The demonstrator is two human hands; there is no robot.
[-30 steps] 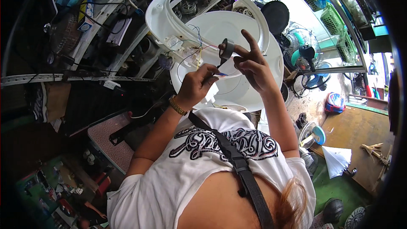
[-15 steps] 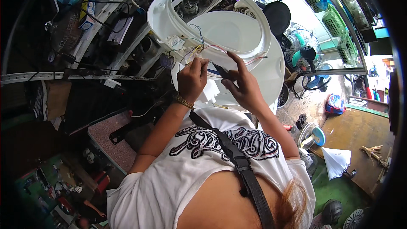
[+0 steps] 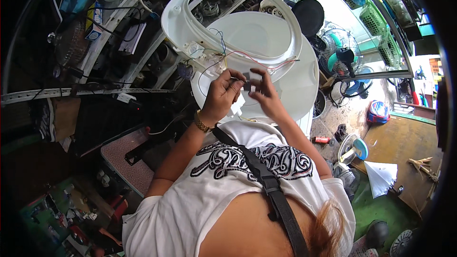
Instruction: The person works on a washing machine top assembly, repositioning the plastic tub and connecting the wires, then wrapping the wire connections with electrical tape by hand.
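Observation:
My left hand [image 3: 223,96] is closed in a pinch; what its fingertips hold is too small to name. Across from it my right hand [image 3: 266,96] has thumb and fingers curled about a small dark piece [image 3: 246,82], which lies between the two hands. Just beyond them stands a white plastic housing [image 3: 183,38] with a large rounded opening. Loose thin wires [image 3: 223,40], blue, yellow and red, come out of its inner side. One red wire [image 3: 252,58] stretches right across the rim. Beneath the hands is a wide white plastic tub or panel [image 3: 302,90].
Metal shelving [image 3: 112,19] crowded with parts and cables runs along the left. At right are a standing fan [image 3: 340,57], a black round pan-like disc [image 3: 308,17] and green baskets [image 3: 373,21]. A wooden table [image 3: 395,145] carries a white folded umbrella [image 3: 381,178] at its near edge.
Both hands have come lower and closer to me, away from the wires. My right index finger, raised before, is now bent in. The dark piece shows smaller between the hands.

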